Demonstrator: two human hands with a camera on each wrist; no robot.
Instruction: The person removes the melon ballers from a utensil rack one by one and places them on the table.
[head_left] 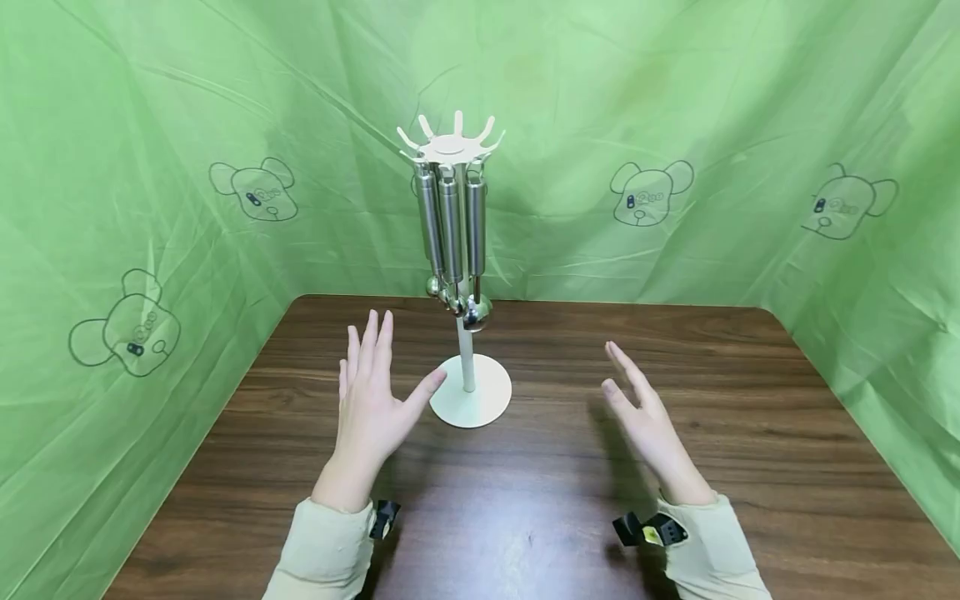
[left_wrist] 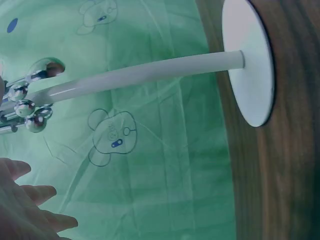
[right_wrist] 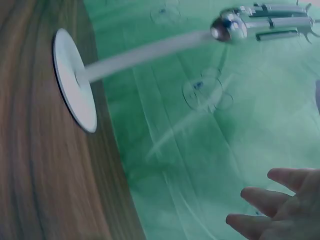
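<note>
A white stand with a round base (head_left: 487, 404), a pole (head_left: 466, 350) and a pronged top (head_left: 451, 147) stands upright on the table. Several metal utensils (head_left: 476, 225) with thick steel handles and shiny rounded ends hang from its prongs; their exact kind is unclear. My left hand (head_left: 369, 421) is held up left of the base, fingers straight and thumb spread toward the pole. Off to the right, my right hand (head_left: 651, 427) is raised with extended fingers, apart from the stand. Both hands hold nothing. The left wrist view shows the rounded ends (left_wrist: 25, 107) above my fingertips.
The dark wood table (head_left: 750, 400) reaches back to green cloth (head_left: 555, 100) with printed bear outlines, which hangs behind it and on both sides. Each wrist wears a small black camera, such as the right one (head_left: 651, 531) beside the pale sleeve (head_left: 712, 542).
</note>
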